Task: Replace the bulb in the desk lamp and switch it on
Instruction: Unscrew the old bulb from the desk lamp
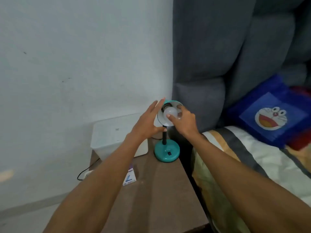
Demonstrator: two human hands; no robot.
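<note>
Both forearms reach forward over the brown counter (pixel 159 190). The teal desk lamp (pixel 167 152) stands at the counter's far edge, about 12 o'clock, its shade tilted toward the camera. The right hand (pixel 183 121) closes its fingertips around the white bulb (pixel 170 112) seated in the shade. The left hand (pixel 148 121), fingers spread apart, cups the shade's left side at 9 o'clock.

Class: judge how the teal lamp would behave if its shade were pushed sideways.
The lamp would probably tip fairly easily: the wide shade sits on a thin stem above a small round base. It looks light. The left hand bracing the shade suggests it shifts under force.
</note>
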